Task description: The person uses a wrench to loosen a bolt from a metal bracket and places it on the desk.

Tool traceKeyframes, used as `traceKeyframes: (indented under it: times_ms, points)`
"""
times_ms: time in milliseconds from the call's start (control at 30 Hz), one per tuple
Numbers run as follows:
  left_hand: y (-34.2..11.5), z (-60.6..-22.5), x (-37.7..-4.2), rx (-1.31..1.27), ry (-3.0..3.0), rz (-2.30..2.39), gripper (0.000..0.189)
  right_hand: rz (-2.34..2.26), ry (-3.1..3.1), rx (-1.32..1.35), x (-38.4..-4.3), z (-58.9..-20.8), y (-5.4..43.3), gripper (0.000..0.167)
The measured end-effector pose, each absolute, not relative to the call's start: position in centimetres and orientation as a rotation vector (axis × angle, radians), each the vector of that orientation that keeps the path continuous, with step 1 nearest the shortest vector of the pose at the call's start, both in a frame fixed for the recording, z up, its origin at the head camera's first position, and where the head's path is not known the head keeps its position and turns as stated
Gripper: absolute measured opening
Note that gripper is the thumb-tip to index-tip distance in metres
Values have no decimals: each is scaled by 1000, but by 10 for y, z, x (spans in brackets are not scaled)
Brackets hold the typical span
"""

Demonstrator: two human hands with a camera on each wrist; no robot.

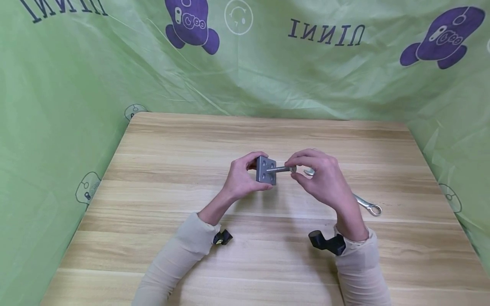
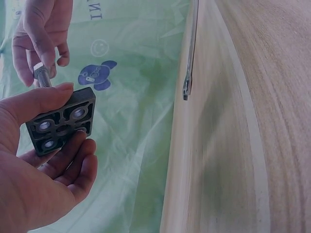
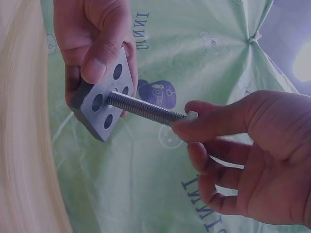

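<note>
My left hand (image 1: 242,177) grips a square dark grey metal plate (image 1: 261,171) by its edges, raised over the table. Several round holes go through the plate's flat face, and its back (image 2: 62,127) is ribbed. A long threaded bolt (image 3: 146,108) stands out from the middle of that flat face, its far end at the plate's centre hole. With thumb and fingertips, my right hand (image 1: 321,176) pinches the bolt at its head, which the fingers partly hide in the right wrist view. The other fingers of that hand are loosely bent.
A silver combination wrench (image 1: 372,208) lies on the wooden table (image 1: 172,148), partly hidden beneath my right hand and wrist. Green printed cloth (image 1: 268,80) hangs behind the table and along its sides. Each wrist carries a black camera mount (image 1: 325,243).
</note>
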State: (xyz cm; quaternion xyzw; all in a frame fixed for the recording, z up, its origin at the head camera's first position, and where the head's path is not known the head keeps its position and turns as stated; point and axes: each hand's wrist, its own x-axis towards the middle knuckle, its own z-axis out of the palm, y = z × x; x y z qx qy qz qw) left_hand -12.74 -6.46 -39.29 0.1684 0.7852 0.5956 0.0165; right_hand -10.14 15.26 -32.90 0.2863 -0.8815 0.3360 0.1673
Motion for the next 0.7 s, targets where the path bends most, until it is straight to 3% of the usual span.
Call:
traceKeyframes:
  times_ms: [200, 433, 700]
  points:
    - [-64, -392, -127, 514, 2452, 1830, 71, 996, -2619, 693, -101, -326, 153, 35]
    - [-65, -392, -127, 505, 2466, 1813, 72, 989, -2828, 393, -100, -321, 151, 25]
    - [-65, -392, -127, 515, 2454, 1830, 70, 968, -2807, 429, -100, -322, 149, 21]
